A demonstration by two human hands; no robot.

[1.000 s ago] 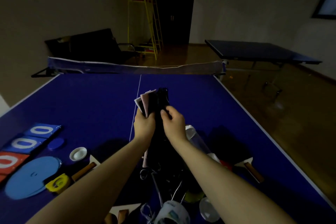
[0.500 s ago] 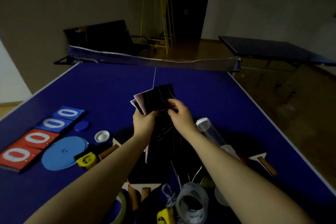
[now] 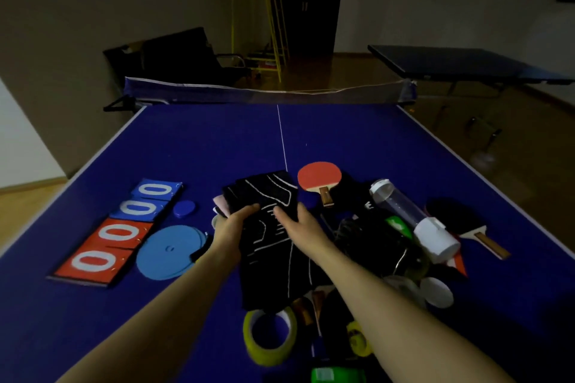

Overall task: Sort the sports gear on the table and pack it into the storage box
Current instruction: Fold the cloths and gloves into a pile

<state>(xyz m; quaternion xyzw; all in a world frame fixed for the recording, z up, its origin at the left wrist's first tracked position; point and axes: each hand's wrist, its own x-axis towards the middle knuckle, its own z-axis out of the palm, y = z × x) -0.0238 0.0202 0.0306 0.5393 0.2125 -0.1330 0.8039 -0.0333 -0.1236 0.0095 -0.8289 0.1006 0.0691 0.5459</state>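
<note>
blue desk [image 3: 357,140] with net [image 3: 267,93] across far end, gear heaped at near centre. black cloth with white lines [image 3: 273,239] held up over the heap, a pink layer peeking out at its left edge. left hand [image 3: 231,224] grips the cloth's left edge, fingers curled over the top; right hand [image 3: 298,221] pinches it at the middle. red and blue score cards [image 3: 115,230] lie left, blue disc [image 3: 169,253] just beside them. clear bottle [image 3: 410,218] lies tilted right of the cloth. red paddle [image 3: 319,179] beyond the hands. yellow tape roll [image 3: 269,336] near front edge. storage box not in sight.
</note>
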